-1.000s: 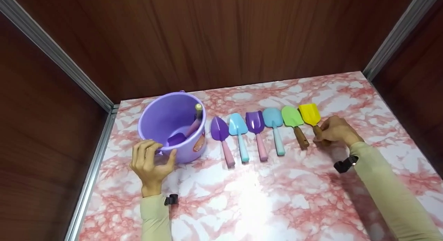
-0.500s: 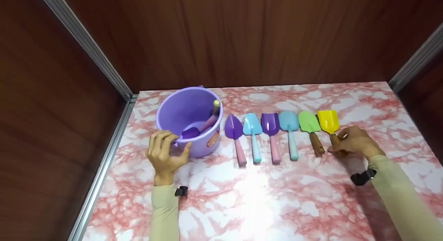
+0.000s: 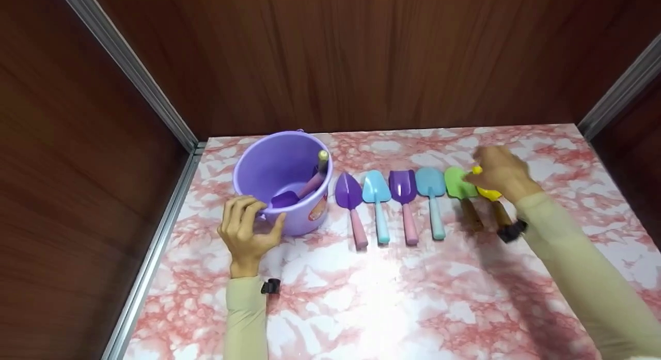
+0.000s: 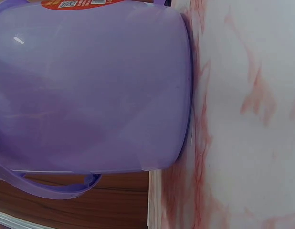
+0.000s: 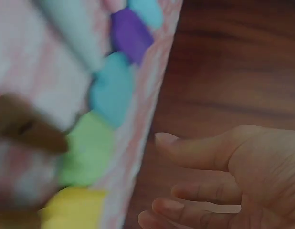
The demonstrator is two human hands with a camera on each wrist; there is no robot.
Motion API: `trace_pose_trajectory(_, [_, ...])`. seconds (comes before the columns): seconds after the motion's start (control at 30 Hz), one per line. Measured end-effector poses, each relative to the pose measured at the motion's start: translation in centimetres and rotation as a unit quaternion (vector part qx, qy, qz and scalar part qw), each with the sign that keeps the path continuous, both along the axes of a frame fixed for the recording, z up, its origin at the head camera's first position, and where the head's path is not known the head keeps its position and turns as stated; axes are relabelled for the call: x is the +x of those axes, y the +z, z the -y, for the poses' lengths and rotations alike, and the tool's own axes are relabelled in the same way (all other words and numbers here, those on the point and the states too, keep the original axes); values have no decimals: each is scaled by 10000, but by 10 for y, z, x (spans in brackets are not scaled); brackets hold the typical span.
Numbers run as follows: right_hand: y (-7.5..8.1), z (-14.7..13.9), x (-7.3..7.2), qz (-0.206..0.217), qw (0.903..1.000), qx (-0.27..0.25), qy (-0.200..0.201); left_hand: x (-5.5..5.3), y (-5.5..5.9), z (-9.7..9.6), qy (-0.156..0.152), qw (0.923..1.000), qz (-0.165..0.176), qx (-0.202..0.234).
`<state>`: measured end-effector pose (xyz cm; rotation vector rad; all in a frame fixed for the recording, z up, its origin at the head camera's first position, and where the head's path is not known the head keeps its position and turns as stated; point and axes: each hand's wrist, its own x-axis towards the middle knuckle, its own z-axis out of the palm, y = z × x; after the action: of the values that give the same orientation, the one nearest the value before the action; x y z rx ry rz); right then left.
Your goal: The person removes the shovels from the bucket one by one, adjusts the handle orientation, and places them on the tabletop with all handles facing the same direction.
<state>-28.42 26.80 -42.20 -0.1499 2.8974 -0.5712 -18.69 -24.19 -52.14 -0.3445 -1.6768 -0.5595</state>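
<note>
A purple bucket [image 3: 268,158] stands at the left of the table, and my left hand [image 3: 247,233] grips its near rim, fingers curled over the edge and thumb on the outside. Inside lean a purple trowel with a pink handle [image 3: 312,184] and another handle [image 3: 323,161] with a pale end. My right hand [image 3: 501,171], blurred, hovers above the yellow shovel [image 3: 489,193], hiding most of its blade. In the right wrist view the fingers of this hand [image 5: 262,176] are loosely extended around nothing. Beside the yellow shovel lies a green shovel [image 3: 457,182] with a brown handle.
Left of the green shovel, a blue-grey shovel [image 3: 431,182], a purple scoop [image 3: 403,186], a light blue shovel [image 3: 376,187] and a pointed purple trowel [image 3: 348,190] lie in a row on the marbled table [image 3: 330,308]. Brown panels [image 3: 361,60] enclose the back and sides.
My right hand has let go of the yellow shovel's handle and moved up and away over its blade. The left hand stays on the bucket. The head view shifted earlier.
</note>
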Motion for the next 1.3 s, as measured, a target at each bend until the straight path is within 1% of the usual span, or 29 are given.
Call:
trace_pose_trajectory(0.1, [17,32,-7,-494,9983,90,307,0,1,1,-3,10000,37,-23])
trace_pose_trajectory(0.17, [27,53,-12,-867,9946,163,553,0,2,1,-12,10000,51,-25])
trace_pose_trajectory(0.27, [40,82,-17,-1238,9878,347,875,1,1,1,-17,10000,78,-31])
trace_pose_trajectory(0.33, [48,99,-20,-1391,9837,393,1070,2,0,0,-20,9999,102,-31])
trace_pose_trajectory(0.43, [59,122,-23,-1482,9776,583,1378,3,-2,-1,-35,9999,127,-7])
trace_pose_trajectory(0.6, [75,159,-27,-1845,9584,945,1961,2,-1,-1,-17,9999,96,35])
trace_pose_trajectory(0.73, [81,190,-25,-2106,9458,753,2353,2,0,0,7,10000,92,10])
trace_pose_trajectory(0.87, [84,223,-16,-2143,9327,565,2847,1,0,0,10,10000,70,-43])
trace_pose_trajectory(1.0, [82,255,-6,-1877,9205,420,3400,1,0,1,-7,10000,18,-22])
trace_pose_trajectory(1.1, [78,278,2,-1659,9059,326,3882,1,0,2,2,10000,-3,8])
trace_pose_trajectory(1.13, [76,285,4,-1608,9001,341,4034,1,0,3,-9,10000,-14,5])
trace_pose_trajectory(1.2, [71,297,8,-1486,8921,454,4243,0,-1,2,-3,10000,-12,0])
trace_pose_trajectory(1.3, [62,311,13,-1445,8831,857,4381,0,-1,1,-21,10000,9,-26])
